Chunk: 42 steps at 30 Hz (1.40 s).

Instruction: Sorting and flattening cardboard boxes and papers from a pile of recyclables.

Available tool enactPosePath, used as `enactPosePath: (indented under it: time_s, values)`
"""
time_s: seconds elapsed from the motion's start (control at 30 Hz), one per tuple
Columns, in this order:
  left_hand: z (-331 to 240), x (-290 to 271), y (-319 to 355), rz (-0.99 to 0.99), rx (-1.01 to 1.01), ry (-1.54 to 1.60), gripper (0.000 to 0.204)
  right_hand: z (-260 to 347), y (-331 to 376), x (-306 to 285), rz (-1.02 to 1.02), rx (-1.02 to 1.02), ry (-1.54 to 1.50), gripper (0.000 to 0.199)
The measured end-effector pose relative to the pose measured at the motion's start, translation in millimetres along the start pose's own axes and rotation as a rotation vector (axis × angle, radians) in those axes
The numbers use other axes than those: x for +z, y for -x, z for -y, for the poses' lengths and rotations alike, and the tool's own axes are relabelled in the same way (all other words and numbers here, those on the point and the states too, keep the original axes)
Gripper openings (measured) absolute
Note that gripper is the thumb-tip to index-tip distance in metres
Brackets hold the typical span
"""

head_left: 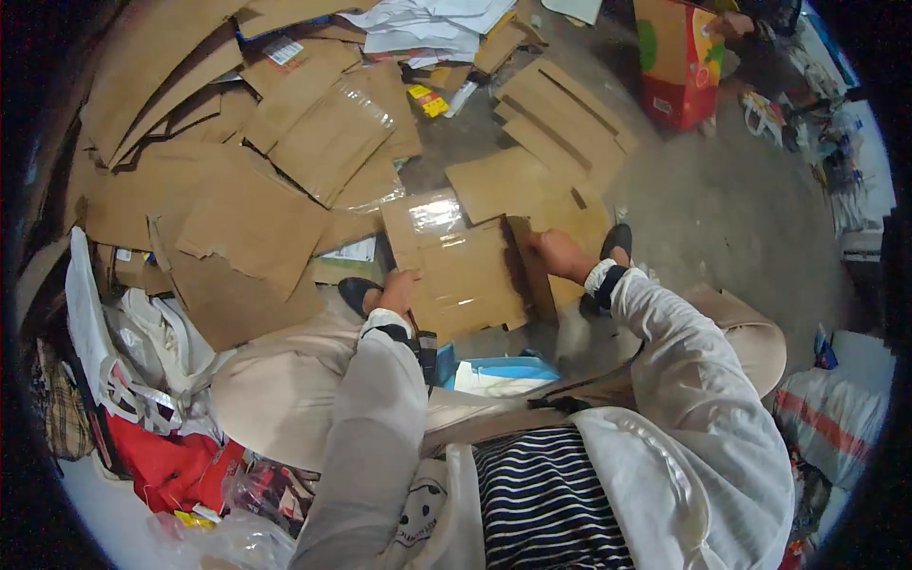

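Note:
A brown cardboard box [463,275], pressed flat and with shiny clear tape along its top, is held between my knees. My left hand [400,291] is closed on its left edge. On the other side, my right hand [562,256] grips the raised flap [534,275] at the box's right edge, fingers wrapped round it. The fingertips of both hands are partly hidden. Just beneath the box's near edge lies a blue and white carton piece [502,372].
Flattened cardboard [252,214] is piled at left, with white papers [427,33] at the far end. More sheets [570,119] lie beyond my right hand. A person's hand [730,26] touches a red and green box [676,66]. Bags [166,465] crowd the lower left.

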State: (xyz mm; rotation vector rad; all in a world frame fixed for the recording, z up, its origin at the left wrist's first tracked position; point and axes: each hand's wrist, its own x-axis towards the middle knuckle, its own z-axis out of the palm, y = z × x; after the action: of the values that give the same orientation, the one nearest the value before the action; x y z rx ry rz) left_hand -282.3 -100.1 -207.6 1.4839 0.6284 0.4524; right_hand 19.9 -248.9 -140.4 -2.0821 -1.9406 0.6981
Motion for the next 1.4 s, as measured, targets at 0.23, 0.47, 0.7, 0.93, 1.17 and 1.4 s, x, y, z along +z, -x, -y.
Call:
enactPosePath:
  time_s: [0.23, 0.47, 0.7, 0.93, 1.17, 1.4]
  values:
    - [24, 36, -41, -0.426, -0.762, 0.280, 0.027, -1, -2, 2, 0.031, 0.024, 0.017, 0.014]
    - [47, 39, -44, -0.443, -0.705, 0.291, 0.024, 18, -6, -8, 0.044, 0.056, 0.026, 0.017]
    - [77, 59, -32, -0.679, -0.810, 0.101, 0.019, 24, -9, 1, -0.050, -0.013, -0.025, 0.021]
    - [56, 79, -31, -0.487, -0.707, 0.613, 0.015, 37, 14, -1, -0.087, 0.095, -0.126, 0.057]
    - [68, 91, -54, -0.428, -0.718, 0.576, 0.016, 18, 29, 14, 0.026, 0.195, -0.308, 0.084]
    - [88, 80, -49, -0.263, -0.707, 0.842, 0.022, 16, -6, 9, 0.158, 0.306, 0.044, 0.103]
